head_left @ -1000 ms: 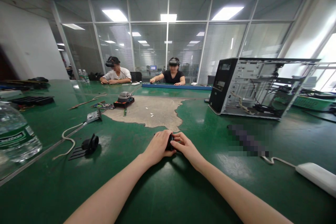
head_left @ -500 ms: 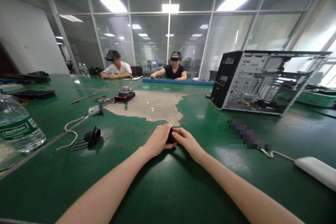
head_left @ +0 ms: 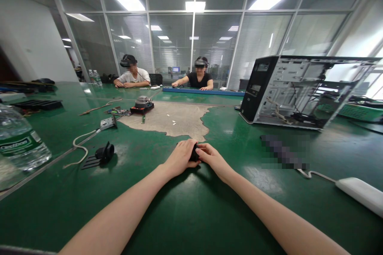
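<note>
Both hands meet at the middle of the green table. My left hand (head_left: pixel 183 154) is closed round a small black object (head_left: pixel 194 153), its fingers over the top and left side. From the right, my right hand (head_left: pixel 209 155) has its thumb and fingers pressed on the same object. Most of the object is hidden by the fingers, so its shape cannot be made out. Just beyond the hands lies the bare tan patch (head_left: pixel 179 121) of the tabletop.
To the left are a black part with prongs (head_left: pixel 104 153), a metal bracket with a cable (head_left: pixel 107 122) and a water bottle (head_left: pixel 22 139). An open computer case (head_left: pixel 299 91) and a white power strip (head_left: pixel 360 195) are right. Two people sit across the table (head_left: pixel 191 223).
The view has shifted very slightly. Both hands stay on the black object, with only a slight movement of the right fingers.
</note>
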